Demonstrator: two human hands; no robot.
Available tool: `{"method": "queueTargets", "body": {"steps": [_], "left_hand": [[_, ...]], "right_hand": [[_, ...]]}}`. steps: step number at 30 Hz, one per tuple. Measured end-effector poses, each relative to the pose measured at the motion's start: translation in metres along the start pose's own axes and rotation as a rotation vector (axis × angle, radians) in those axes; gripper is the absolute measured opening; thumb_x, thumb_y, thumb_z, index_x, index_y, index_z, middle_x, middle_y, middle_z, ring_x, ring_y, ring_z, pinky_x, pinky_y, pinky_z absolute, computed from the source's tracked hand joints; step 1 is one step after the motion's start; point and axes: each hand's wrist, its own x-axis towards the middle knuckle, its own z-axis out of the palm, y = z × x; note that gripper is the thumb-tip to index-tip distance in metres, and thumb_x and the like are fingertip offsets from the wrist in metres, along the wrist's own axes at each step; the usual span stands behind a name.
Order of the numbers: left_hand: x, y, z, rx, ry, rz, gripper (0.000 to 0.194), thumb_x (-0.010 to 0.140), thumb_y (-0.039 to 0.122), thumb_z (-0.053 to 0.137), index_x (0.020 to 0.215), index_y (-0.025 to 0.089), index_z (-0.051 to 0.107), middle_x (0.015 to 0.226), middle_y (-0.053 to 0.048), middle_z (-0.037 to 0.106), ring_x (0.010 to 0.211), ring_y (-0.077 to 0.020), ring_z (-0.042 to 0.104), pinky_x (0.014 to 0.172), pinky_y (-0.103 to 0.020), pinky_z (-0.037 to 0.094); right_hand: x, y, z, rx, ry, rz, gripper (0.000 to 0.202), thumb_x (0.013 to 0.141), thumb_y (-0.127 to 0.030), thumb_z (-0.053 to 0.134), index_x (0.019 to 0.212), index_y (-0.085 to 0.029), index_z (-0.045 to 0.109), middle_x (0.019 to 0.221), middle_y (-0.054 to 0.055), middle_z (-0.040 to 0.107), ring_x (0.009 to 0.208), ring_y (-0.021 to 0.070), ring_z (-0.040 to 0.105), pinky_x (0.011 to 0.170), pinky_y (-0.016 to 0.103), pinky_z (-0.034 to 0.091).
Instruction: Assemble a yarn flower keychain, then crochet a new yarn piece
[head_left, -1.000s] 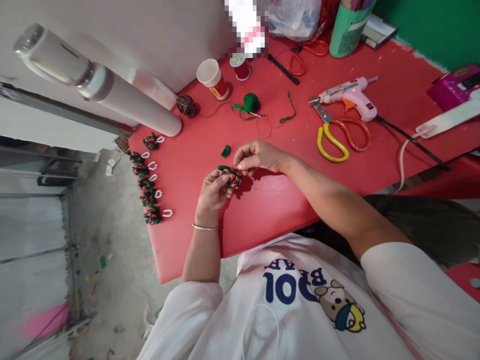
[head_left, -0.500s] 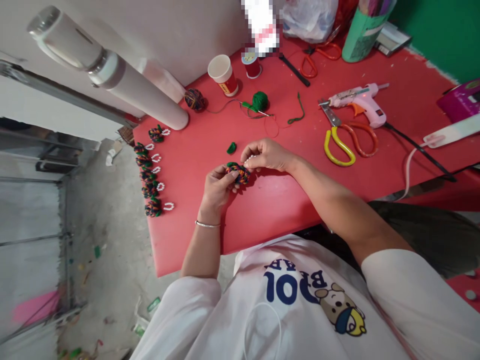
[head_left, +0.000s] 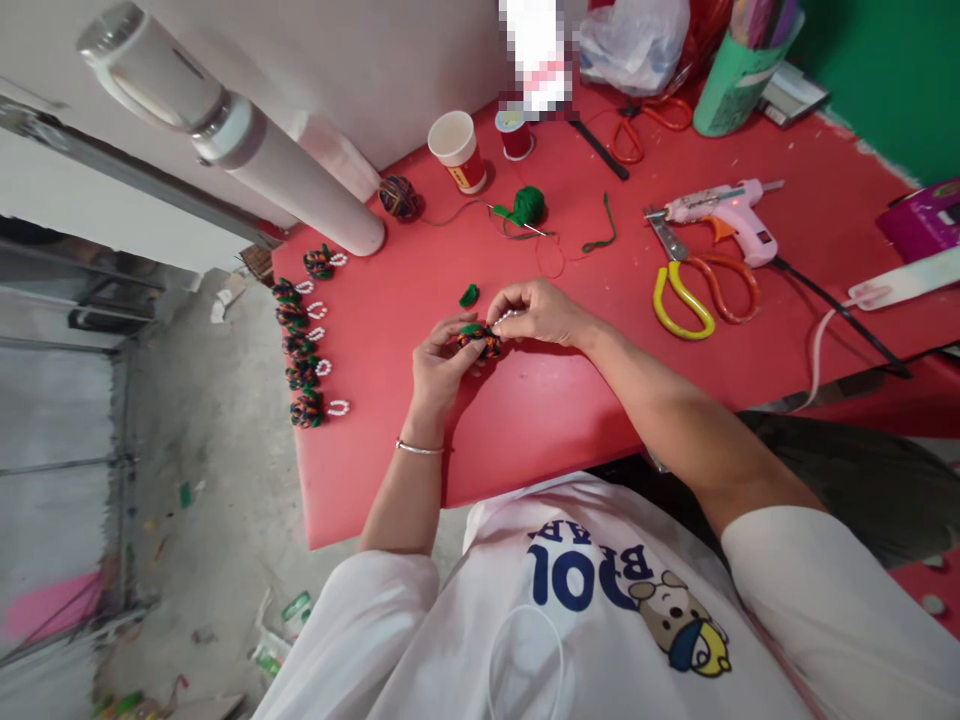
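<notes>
In the head view, a multicoloured yarn piece (head_left: pixel 491 346) is held over the red table (head_left: pixel 555 420) between the left hand's (head_left: pixel 439 368) thumb and fingers, while white beads (head_left: pixel 510 316) at its edge are pinched by the right hand (head_left: pixel 545 312). The yarn is best kept steady and the beads drawn gently. On the white shirt (head_left: pixel 450 640), inverted "BEAR" can apparently be read; the paper cup's (head_left: pixel 454 145) label cannot.
</notes>
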Motion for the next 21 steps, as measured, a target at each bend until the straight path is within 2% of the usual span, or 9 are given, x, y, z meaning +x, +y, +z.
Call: {"method": "queueTargets", "body": {"steps": [2,4,9,13,17,21], "left_hand": [[0.002,-0.002,0.000,0.088,0.008,0.128,0.031,0.072,0.037,0.092,0.095,0.020,0.082,0.133,-0.012,0.070,0.082,-0.0151,0.074,0.054,-0.020,0.058],[0.002,-0.002,0.001,0.171,0.041,0.240,0.026,0.076,0.036,0.089,0.095,0.019,0.082,0.135,-0.013,0.068,0.083,-0.0149,0.074,0.058,-0.021,0.059],[-0.001,0.000,0.004,0.495,0.221,0.513,0.015,0.086,0.029,0.079,0.097,0.020,0.081,0.132,-0.012,0.068,0.087,-0.0152,0.073,0.064,-0.025,0.059],[-0.001,-0.004,-0.001,0.545,0.262,0.739,0.014,0.090,0.028,0.077,0.102,0.021,0.079,0.134,-0.012,0.065,0.087,-0.0150,0.072,0.067,-0.027,0.058],[-0.001,-0.004,-0.005,0.577,0.272,0.809,0.015,0.091,0.030,0.077,0.103,0.021,0.077,0.134,-0.013,0.066,0.087,-0.0158,0.072,0.070,-0.029,0.060],[-0.004,0.000,0.001,0.550,0.256,0.754,0.014,0.090,0.029,0.075,0.101,0.021,0.077,0.121,-0.011,0.074,0.091,-0.0176,0.072,0.069,-0.028,0.058]], "right_hand": [[0.000,0.000,0.001,-0.027,0.020,-0.038,0.015,0.066,-0.021,0.074,0.080,-0.016,0.074,0.068,-0.003,0.067,0.063,0.0100,0.055,0.059,0.023,0.042],[0.000,0.001,0.001,-0.032,0.035,-0.065,0.016,0.067,-0.024,0.076,0.081,-0.017,0.074,0.070,-0.003,0.067,0.065,0.0102,0.054,0.061,0.024,0.042],[-0.002,0.001,0.004,-0.004,0.043,-0.168,0.017,0.072,-0.030,0.080,0.083,-0.018,0.076,0.080,-0.001,0.071,0.071,0.0112,0.058,0.070,0.027,0.046],[-0.004,-0.003,0.007,-0.047,0.049,-0.285,0.013,0.077,-0.032,0.081,0.083,-0.020,0.077,0.089,0.001,0.072,0.074,0.0114,0.059,0.075,0.029,0.049],[-0.010,-0.009,0.014,-0.069,0.045,-0.371,0.010,0.082,-0.031,0.080,0.084,-0.022,0.077,0.091,0.001,0.071,0.079,0.0125,0.062,0.077,0.030,0.051],[-0.013,-0.013,0.019,-0.105,0.074,-0.405,0.008,0.085,-0.030,0.078,0.087,-0.022,0.078,0.090,0.001,0.070,0.079,0.0129,0.063,0.076,0.030,0.052]]}}
